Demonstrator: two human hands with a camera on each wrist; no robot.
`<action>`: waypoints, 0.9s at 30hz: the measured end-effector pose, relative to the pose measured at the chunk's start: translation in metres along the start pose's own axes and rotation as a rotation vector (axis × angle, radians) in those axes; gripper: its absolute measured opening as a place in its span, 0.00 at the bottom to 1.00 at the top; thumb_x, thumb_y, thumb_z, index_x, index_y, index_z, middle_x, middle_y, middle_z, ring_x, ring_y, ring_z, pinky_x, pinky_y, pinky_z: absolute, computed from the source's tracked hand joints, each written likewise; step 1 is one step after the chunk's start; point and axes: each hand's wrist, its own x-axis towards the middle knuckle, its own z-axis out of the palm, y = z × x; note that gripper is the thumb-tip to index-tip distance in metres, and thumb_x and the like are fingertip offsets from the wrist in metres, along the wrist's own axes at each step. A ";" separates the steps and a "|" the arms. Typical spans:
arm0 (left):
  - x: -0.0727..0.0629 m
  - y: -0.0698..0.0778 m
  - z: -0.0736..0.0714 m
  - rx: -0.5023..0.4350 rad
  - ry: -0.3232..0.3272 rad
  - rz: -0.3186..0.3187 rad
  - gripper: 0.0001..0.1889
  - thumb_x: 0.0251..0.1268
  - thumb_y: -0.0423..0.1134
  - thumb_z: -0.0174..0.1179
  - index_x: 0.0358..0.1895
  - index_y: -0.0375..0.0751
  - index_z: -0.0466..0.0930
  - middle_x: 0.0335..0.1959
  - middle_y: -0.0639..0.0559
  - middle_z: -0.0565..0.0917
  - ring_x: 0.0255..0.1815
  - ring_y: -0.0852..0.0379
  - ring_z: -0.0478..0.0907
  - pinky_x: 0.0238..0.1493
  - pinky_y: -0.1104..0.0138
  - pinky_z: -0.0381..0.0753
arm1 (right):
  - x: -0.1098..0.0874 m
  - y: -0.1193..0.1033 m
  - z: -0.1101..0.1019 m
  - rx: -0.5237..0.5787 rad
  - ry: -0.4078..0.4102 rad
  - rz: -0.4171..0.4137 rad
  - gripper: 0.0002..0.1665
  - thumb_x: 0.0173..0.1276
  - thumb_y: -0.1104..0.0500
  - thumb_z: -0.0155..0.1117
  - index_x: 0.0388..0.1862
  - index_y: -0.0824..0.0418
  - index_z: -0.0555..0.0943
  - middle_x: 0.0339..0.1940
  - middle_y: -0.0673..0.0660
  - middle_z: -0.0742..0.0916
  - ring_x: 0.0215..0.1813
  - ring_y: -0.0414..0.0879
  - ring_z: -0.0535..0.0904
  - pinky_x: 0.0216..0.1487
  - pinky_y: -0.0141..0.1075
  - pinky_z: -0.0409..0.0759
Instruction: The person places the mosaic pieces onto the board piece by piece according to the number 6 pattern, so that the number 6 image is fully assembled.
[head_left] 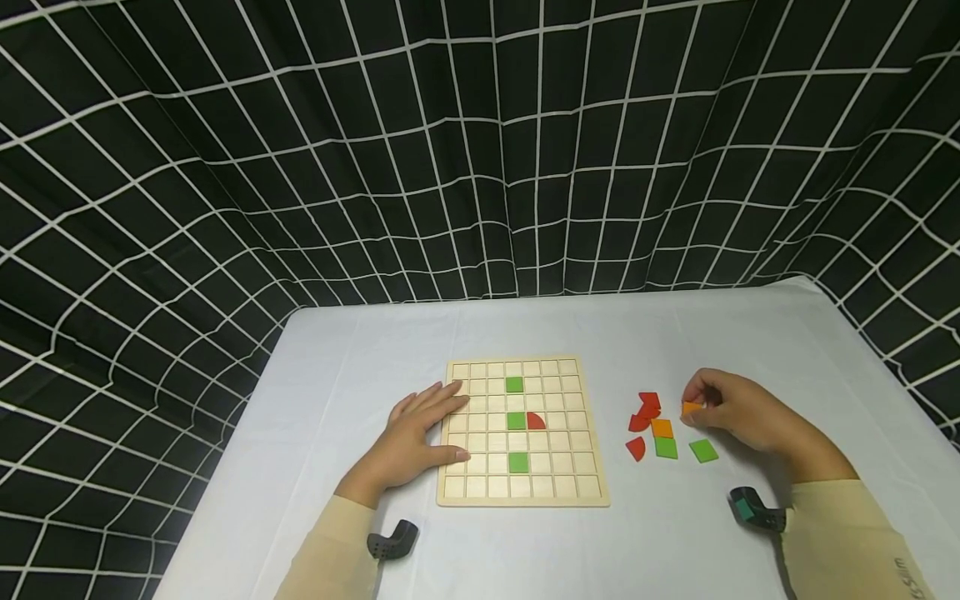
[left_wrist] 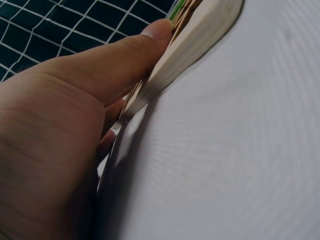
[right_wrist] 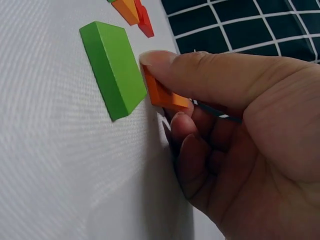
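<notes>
My left hand [head_left: 418, 435] rests on the left edge of a wooden grid board [head_left: 525, 502], fingers spread and thumb on its rim. Set into the board's middle column are green square tiles, the middle one [head_left: 517, 421] with a red quarter-round tile [head_left: 536, 421] beside it on the right. Off to the right of the board, my right hand [head_left: 738, 410] pinches an orange square tile [right_wrist: 167, 97] between thumb and fingers. Close by that hand lies a loose green tile [right_wrist: 112, 70], flat on the white cloth.
Between board and right hand lie several red tiles [head_left: 636, 449], another orange tile [head_left: 662, 428] and a green tile [head_left: 666, 447]. White cloth covers the table [head_left: 360, 350]. A black curtain with white grid lines [head_left: 480, 167] hangs behind it.
</notes>
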 end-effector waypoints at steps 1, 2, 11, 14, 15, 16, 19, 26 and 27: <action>0.000 0.000 0.000 -0.001 0.000 0.000 0.47 0.64 0.61 0.77 0.84 0.55 0.70 0.88 0.61 0.57 0.89 0.56 0.45 0.85 0.50 0.34 | 0.000 0.000 0.000 -0.003 0.004 0.001 0.12 0.70 0.61 0.79 0.45 0.60 0.83 0.37 0.54 0.80 0.45 0.54 0.74 0.41 0.41 0.75; 0.000 0.000 0.000 -0.002 0.001 0.001 0.47 0.64 0.61 0.77 0.84 0.55 0.70 0.88 0.60 0.57 0.89 0.55 0.45 0.85 0.50 0.34 | 0.001 0.001 0.000 -0.006 0.010 0.007 0.11 0.71 0.60 0.78 0.46 0.60 0.84 0.37 0.54 0.80 0.46 0.54 0.75 0.42 0.42 0.76; 0.001 -0.001 0.000 -0.003 -0.001 0.000 0.47 0.64 0.62 0.77 0.85 0.56 0.69 0.89 0.61 0.57 0.89 0.55 0.45 0.85 0.50 0.34 | 0.002 0.014 -0.006 0.054 0.063 0.061 0.12 0.81 0.59 0.69 0.57 0.61 0.89 0.51 0.58 0.88 0.57 0.59 0.77 0.54 0.46 0.79; 0.001 -0.001 0.000 -0.001 -0.002 -0.002 0.47 0.64 0.62 0.77 0.85 0.56 0.69 0.88 0.61 0.57 0.89 0.54 0.46 0.85 0.50 0.34 | 0.003 0.015 -0.006 0.113 0.081 0.077 0.14 0.82 0.60 0.67 0.60 0.66 0.85 0.50 0.60 0.89 0.51 0.56 0.82 0.50 0.35 0.84; 0.001 -0.001 0.000 -0.002 -0.002 -0.003 0.47 0.64 0.62 0.77 0.85 0.56 0.69 0.88 0.61 0.57 0.89 0.54 0.46 0.85 0.50 0.34 | 0.004 0.015 -0.006 0.133 0.088 0.083 0.15 0.83 0.61 0.66 0.61 0.68 0.84 0.50 0.60 0.89 0.49 0.54 0.84 0.47 0.32 0.85; 0.001 -0.001 0.000 -0.003 -0.001 -0.002 0.47 0.64 0.62 0.77 0.84 0.56 0.70 0.88 0.61 0.57 0.89 0.54 0.46 0.85 0.50 0.34 | 0.004 0.015 -0.006 0.156 0.096 0.092 0.16 0.83 0.60 0.66 0.61 0.69 0.82 0.49 0.61 0.89 0.47 0.53 0.86 0.45 0.30 0.86; 0.001 -0.001 0.000 -0.002 -0.001 -0.004 0.47 0.64 0.62 0.77 0.84 0.55 0.70 0.88 0.61 0.57 0.89 0.54 0.46 0.85 0.50 0.34 | 0.005 0.016 -0.007 0.230 0.125 0.112 0.19 0.84 0.61 0.65 0.64 0.73 0.78 0.50 0.66 0.88 0.42 0.52 0.90 0.43 0.30 0.89; 0.001 -0.001 0.000 -0.008 0.002 -0.002 0.47 0.64 0.62 0.77 0.84 0.55 0.70 0.88 0.61 0.57 0.89 0.54 0.46 0.85 0.50 0.34 | 0.005 0.016 -0.008 0.283 0.191 0.141 0.22 0.84 0.60 0.65 0.67 0.74 0.76 0.54 0.71 0.83 0.42 0.47 0.91 0.44 0.29 0.89; 0.001 -0.001 0.000 -0.009 0.003 0.000 0.46 0.64 0.62 0.77 0.84 0.55 0.70 0.88 0.60 0.57 0.89 0.54 0.46 0.85 0.49 0.34 | 0.004 0.016 -0.008 0.284 0.199 0.140 0.23 0.85 0.59 0.65 0.67 0.74 0.76 0.55 0.71 0.83 0.42 0.47 0.91 0.44 0.29 0.88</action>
